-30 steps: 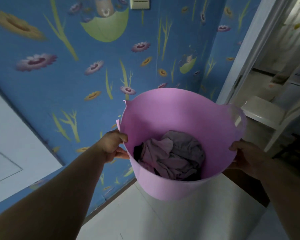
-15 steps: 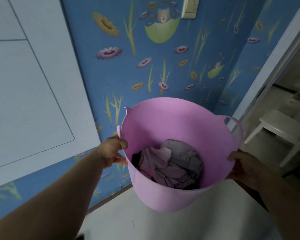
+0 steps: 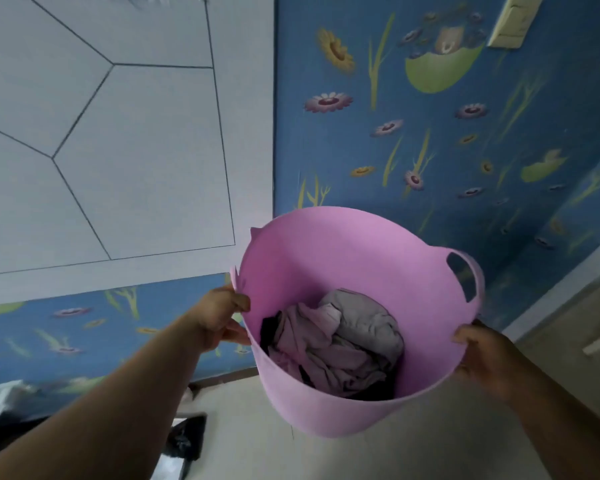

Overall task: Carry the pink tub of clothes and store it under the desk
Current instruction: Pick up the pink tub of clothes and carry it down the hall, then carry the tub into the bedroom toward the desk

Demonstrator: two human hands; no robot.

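Holds the pink tub (image 3: 326, 258) clear of the floor (image 3: 413, 455), mid-frame and a little to the right, in front of the blue flowered wall (image 3: 430, 161) on the far side. Grips the left rim with the left hand (image 3: 219, 317), curled shut on the plastic, thumb at the lip and fingers down the outer side. Grips the near right rim with the right hand (image 3: 482, 355), likewise closed on it, thumb on the edge; cannot tell where its fingers sit, hidden behind the wall of the tub.

Looks like the carrying step, with no desk in view yet. To do it well: keep both grips level so the soft rim does not fold and tip the load. Hold the tub close to the body. Look ahead for the desk, not down into the clothes (image 3: 343, 337). Mind the dark thing (image 3: 184, 441) low on the near left of the floor and the white plug and cable (image 3: 0, 396) at the far left when turning that way. On reaching the desk, lower with bent knees, set the base down flat, then push it under from the near rim.

Counting: one tub; one loop handle (image 3: 471, 275) showing, on the far right of the rim, gripped by neither hand; two hands, both on the rim. Garments probably three or more, grey, lilac and dark, but too crumpled to count surely. One switch plate (image 3: 510, 22), top right. One pale panelled surface (image 3: 118, 150), far left.
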